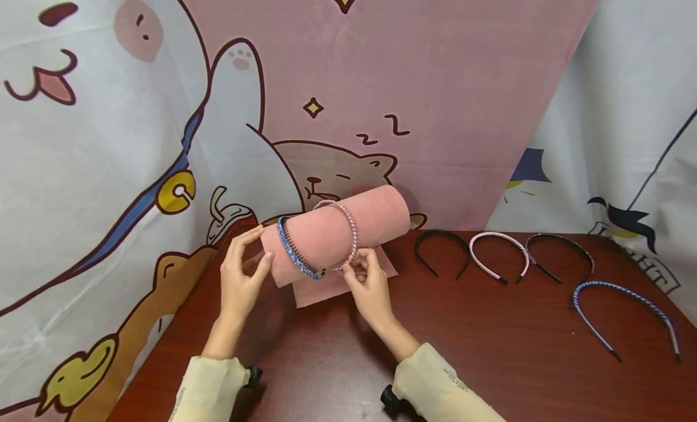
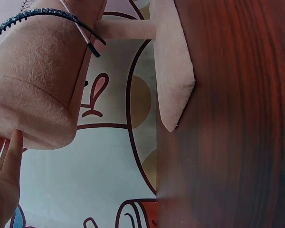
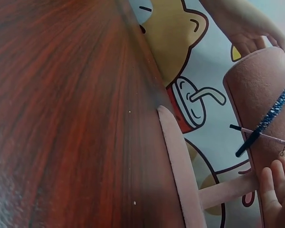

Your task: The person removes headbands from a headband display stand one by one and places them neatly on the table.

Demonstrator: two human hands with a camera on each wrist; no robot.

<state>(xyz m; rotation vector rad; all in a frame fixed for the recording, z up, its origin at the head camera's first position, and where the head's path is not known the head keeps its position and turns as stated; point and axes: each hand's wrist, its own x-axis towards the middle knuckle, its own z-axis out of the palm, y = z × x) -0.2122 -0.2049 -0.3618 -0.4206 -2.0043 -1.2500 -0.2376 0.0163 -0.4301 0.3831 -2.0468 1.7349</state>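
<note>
A pink velvety headband stand, its padded roll (image 1: 376, 215) raised on a short post (image 2: 126, 29) over a flat base (image 1: 316, 293), carries two headbands. The blue glittery toothed headband (image 1: 290, 249) sits round the roll near its left end. Closer to the middle is a pink beaded headband (image 1: 353, 223). My right hand (image 1: 373, 289) pinches this pink headband low on the roll's front side. At the roll's left end, my left hand (image 1: 239, 276) rests its fingertips (image 2: 14, 142) and thumb against the end, fingers fairly straight. Both headbands' dark tips cross below the roll in the right wrist view.
On the dark red wooden table (image 1: 468, 349), to the right, lie a black headband (image 1: 440, 232), a pale pink one (image 1: 498, 235), a dark patterned one (image 1: 566, 241) and a blue wrapped one (image 1: 626, 290). A cartoon-printed cloth (image 1: 435, 107) hangs behind.
</note>
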